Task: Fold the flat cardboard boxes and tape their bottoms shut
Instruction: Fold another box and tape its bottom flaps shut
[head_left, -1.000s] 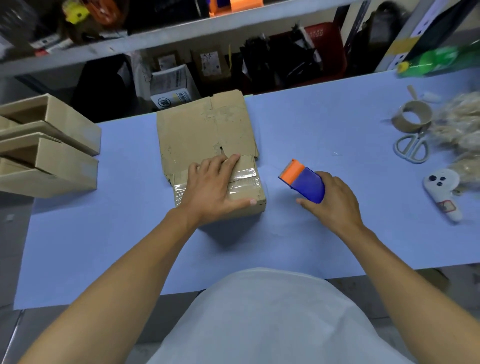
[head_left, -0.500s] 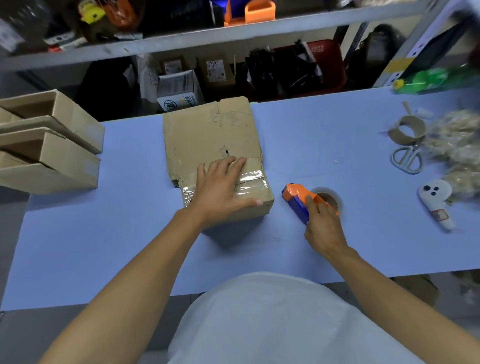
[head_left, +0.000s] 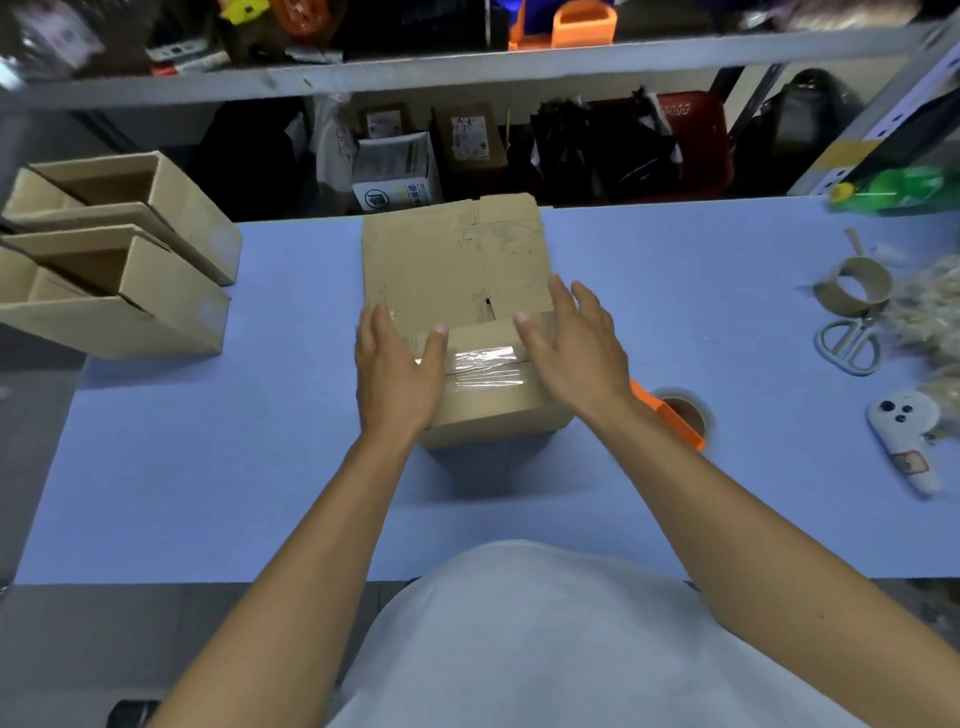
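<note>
Nearest, a pale shirt front fills the bottom of the view, with 2 bare forearms reaching out over the blue table (head_left: 208, 467). Both hands are spread flat with fingers loose, gripping nothing — the left hand (head_left: 397, 371) lies against the left end of the cardboard box (head_left: 493, 400), thumb up on its top, and the right hand (head_left: 574, 345) rests on the box's right end, palm turned inward. Between them a strip of clear tape (head_left: 485, 366) runs across the box's upper face, glossy and wrinkled. The box stands near the middle of the table, on the near edge of a stack of flat cardboard (head_left: 452, 254) that stretches toward the far side.

Just right of the box, partly behind the right wrist, the orange tape dispenser (head_left: 675, 418) lies on the table with its roll showing. Farther right sit a white device with dark dots (head_left: 904, 428), grey scissors (head_left: 849, 343) and an empty tape core (head_left: 852, 286). At far left 2 folded boxes (head_left: 130, 270) lie stacked — open sides up. Beyond the table, cluttered shelves (head_left: 467, 67).
</note>
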